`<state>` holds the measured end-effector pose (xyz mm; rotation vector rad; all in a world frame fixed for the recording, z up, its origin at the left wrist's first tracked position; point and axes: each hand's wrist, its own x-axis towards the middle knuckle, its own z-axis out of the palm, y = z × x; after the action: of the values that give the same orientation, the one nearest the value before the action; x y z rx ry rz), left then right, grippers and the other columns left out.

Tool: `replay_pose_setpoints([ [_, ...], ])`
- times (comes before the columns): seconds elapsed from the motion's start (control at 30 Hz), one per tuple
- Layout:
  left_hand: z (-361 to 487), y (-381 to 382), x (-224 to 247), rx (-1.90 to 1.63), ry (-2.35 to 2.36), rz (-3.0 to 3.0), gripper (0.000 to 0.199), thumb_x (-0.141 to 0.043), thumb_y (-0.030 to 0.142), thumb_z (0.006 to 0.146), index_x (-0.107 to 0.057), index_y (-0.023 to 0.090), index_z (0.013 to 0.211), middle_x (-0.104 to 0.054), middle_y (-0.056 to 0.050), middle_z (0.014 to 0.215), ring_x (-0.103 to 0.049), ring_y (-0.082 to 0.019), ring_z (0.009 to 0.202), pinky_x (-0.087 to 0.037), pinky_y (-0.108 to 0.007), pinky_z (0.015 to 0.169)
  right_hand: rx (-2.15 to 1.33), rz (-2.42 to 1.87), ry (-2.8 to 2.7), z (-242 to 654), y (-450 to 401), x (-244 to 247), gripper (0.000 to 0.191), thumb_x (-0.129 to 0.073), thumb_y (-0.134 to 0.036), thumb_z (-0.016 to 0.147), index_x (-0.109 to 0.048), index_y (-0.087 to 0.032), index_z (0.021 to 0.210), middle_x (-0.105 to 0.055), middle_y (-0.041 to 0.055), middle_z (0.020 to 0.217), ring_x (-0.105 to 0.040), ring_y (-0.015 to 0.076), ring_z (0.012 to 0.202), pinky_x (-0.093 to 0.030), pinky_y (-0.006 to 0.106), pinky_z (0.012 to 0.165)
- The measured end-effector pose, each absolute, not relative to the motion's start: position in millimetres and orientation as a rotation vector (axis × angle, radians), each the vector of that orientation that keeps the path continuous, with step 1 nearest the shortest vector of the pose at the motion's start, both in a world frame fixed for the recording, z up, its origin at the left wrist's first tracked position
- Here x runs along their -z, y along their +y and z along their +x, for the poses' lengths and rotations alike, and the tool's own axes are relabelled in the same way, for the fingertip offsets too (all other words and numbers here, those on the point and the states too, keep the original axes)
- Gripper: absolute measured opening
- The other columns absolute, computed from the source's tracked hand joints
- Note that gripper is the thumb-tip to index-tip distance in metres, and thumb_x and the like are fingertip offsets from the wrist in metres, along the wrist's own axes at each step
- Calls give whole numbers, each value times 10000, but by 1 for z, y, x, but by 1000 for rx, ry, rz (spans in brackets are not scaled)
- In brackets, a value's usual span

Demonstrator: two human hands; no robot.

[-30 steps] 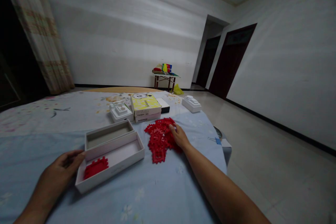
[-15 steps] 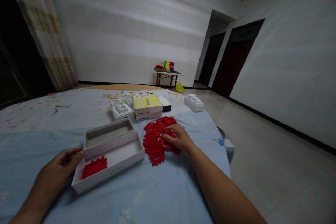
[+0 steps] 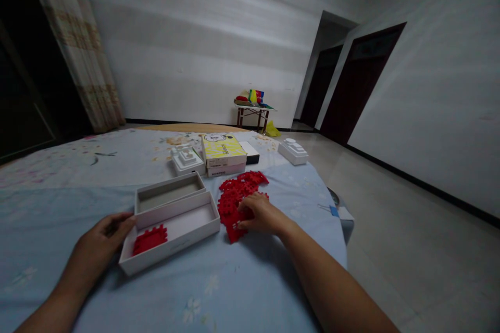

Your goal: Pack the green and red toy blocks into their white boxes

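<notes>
My left hand point(image 3: 103, 239) pinches the left end of an open white box point(image 3: 175, 245), near its grey-lined lid point(image 3: 170, 192), which lies just behind it. Inside the box, at the left end, are red notched pieces point(image 3: 150, 240). To the right of the box a pile of red notched pieces point(image 3: 230, 201) is spread on the blue cloth. My right hand point(image 3: 261, 213) rests at the near right of this pile, thumb and fingers curled round a red piece at its front edge.
Behind the pile stand a yellow and white box point(image 3: 223, 151), a black and white box point(image 3: 250, 152) and a white stepped object point(image 3: 186, 160). Another white stepped object point(image 3: 292, 151) is at the table's right edge, with a blue clip point(image 3: 334, 210) nearer.
My right hand has moved toward the near side of the pile and closed on a red piece there. The view has shifted slightly; my left hand stays at the box.
</notes>
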<state>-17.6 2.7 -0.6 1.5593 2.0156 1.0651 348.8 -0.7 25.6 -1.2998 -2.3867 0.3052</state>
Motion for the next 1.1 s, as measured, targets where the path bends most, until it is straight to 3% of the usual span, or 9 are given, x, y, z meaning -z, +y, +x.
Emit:
replay_pose_setpoints([
  [0.1,-17,3,0,-1042,2024,1570,605,-478,593,619,-623,127,976,-696,-141,972,-647,-269,876,-511,-346,770,-275,-1161,-2364,348,-2,-31,115,-693,-169,715,-613,-184,796,-614,18,839,-528,166,834,-388,271,750],
  [0.2,-17,3,0,-1063,2016,1567,601,-486,585,619,-625,123,977,-702,-140,955,-652,-264,859,-519,-333,741,-255,-1096,-2443,348,-7,-35,78,-677,-180,735,-621,-191,788,-601,22,844,-529,168,844,-400,263,741],
  [0.4,-19,2,1,-1066,2030,1619,564,-486,577,643,-636,134,960,-706,-131,961,-653,-261,868,-514,-335,761,-595,-1036,-2622,349,-18,-41,300,-771,-429,620,-646,-195,758,-591,5,847,-544,154,797,-422,232,672],
  [0.57,-20,5,4,-1055,2034,1642,547,-487,560,665,-638,132,970,-704,-129,985,-651,-254,882,-509,-331,782,-725,-1081,-2443,353,-13,-40,358,-770,-483,596,-651,-188,762,-605,-18,778,-542,129,723,-408,218,616],
  [0.67,-23,7,7,-1081,2017,1637,528,-499,553,666,-638,136,960,-712,-123,958,-653,-254,864,-516,-328,761,-531,-1149,-2290,349,-4,-35,261,-701,-415,724,-656,-178,824,-627,15,836,-555,149,794,-428,252,710],
  [0.77,-23,7,7,-1079,2001,1634,532,-505,550,664,-635,133,968,-710,-125,957,-654,-249,857,-516,-322,753,-234,-1223,-2191,339,9,-26,212,-629,-324,804,-650,-201,976,-636,57,1031,-512,202,1010,-373,347,904],
  [0.93,-21,4,3,-1073,1968,1618,586,-507,573,640,-628,115,985,-700,-142,971,-651,-249,858,-512,-323,767,-131,-1284,-2328,323,27,-8,601,-673,-346,751,-460,-263,1307,-484,59,1353,-319,280,1268,-219,471,1028],
  [1.0,-19,3,2,-1085,1952,1610,588,-509,574,637,-623,118,990,-702,-136,964,-653,-243,851,-514,-319,763,-153,-1279,-2370,321,29,-6,593,-681,-353,747,-476,-253,1294,-517,69,1321,-336,283,1262,-207,474,1028],
  [1.1,-17,1,0,-1118,1954,1596,576,-503,586,627,-631,136,963,-705,-126,954,-654,-249,841,-519,-335,750,-141,-1241,-2329,326,26,-14,379,-658,-374,778,-603,-236,1127,-616,68,1173,-448,255,1152,-261,427,983],
])
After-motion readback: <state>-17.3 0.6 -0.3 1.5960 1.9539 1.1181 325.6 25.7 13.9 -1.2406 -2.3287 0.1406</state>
